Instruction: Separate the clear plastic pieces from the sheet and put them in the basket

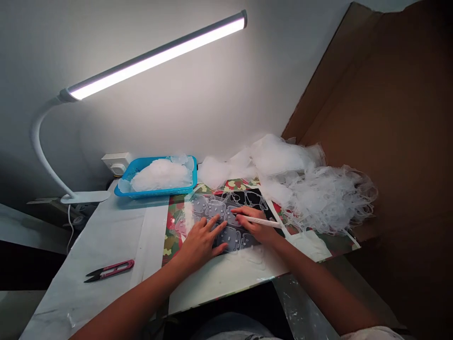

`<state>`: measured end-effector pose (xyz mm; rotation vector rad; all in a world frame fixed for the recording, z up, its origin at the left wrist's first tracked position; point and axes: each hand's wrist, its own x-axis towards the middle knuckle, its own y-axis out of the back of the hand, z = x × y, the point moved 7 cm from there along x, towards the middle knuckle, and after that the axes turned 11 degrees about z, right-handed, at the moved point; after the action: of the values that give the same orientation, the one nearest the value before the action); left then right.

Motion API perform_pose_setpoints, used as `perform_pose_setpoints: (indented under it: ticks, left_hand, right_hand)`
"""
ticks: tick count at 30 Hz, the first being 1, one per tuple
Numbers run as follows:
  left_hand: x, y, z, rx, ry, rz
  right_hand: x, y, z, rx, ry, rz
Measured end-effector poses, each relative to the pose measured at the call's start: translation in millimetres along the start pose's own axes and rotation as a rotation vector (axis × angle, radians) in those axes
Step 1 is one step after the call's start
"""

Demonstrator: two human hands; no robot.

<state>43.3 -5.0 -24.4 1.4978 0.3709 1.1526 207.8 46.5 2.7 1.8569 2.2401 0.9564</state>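
The right grip [255, 225] is closed tight on a thin white stick [264, 221], held like a pencil, just right of the middle of the frame. The left grip [201, 241] holds nothing. It lies flat with its fingers spread apart, pressing on a clear sheet [212, 208] with little bumpy shapes in it. The stick's tip touches this sheet too.

The sheet lies in the middle of the frame, on a dark mat [247, 196] that sits on a spotty green and red board [171, 238].

The sheet looks thin, soft and very light. I think it bends easily, may slip about and could tear. A flat palm on top keeps it steady, and an edge is the best place to lift it. The stick looks stiff and light.

Counting: one stick, one sheet, one blue basket [155, 192] full of clear bits at the upper left, one pink pair of snips [109, 270] on the tabletop [106, 236] at the lower left, one long lamp [159, 54] on top, and one big fluffy pile of clear scraps [318, 193] at the right. The little shapes are too blurry to count.
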Motion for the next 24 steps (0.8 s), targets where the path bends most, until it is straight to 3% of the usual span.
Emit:
perform_pose_setpoints:
  ticks: [3,10,18,21,24]
  left_hand:
    - [-0.5,-0.9,1.3,-0.024,-0.007,-0.011]
    - [-2.4,-1.9,1.9,-0.014,0.004,-0.043]
    - [-3.1,-2.0,1.7,-0.021,-0.016,-0.026]
    - [-1.5,-1.2,2.7,-0.008,-0.021,-0.028]
    - [-1.6,-1.0,3.8,-0.004,-0.007,-0.041]
  right_hand:
    - [-5.0,-10.7,5.2,-0.036,-0.040,-0.047]
    - [-9.1,-17.3,6.5,-0.089,0.048,-0.082]
    - [-13.5,-42.0,2.6,-0.293,0.408,-0.154]
    - [-6.6,-37.2,3.3,-0.246,0.331,-0.087]
    - [3.7,-12.5,15.6,-0.154,0.103,0.103]
